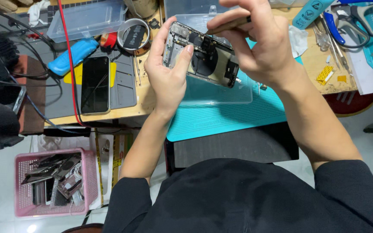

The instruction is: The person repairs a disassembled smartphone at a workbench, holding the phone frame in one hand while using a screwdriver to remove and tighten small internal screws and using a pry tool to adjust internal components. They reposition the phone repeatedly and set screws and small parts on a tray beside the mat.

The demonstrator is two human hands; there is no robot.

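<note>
My left hand [168, 73] holds an opened phone body [203, 56] by its left edge, thumb on the inner parts, lifted above a teal work mat [221, 116]. Inside it show a dark round coil and small boards. My right hand [255, 43] grips a thin dark tool [229, 25] whose tip rests on the upper part of the phone's inside. A clear plastic lid [221, 92] lies under the phone on the mat.
A black phone screen [95, 85] lies on a grey mat at left, next to a blue tool and a red cable. A tape roll [134, 35], clear boxes, scissors [355, 21] and tweezers crowd the bench. A pink basket [55, 183] of parts stands on the floor.
</note>
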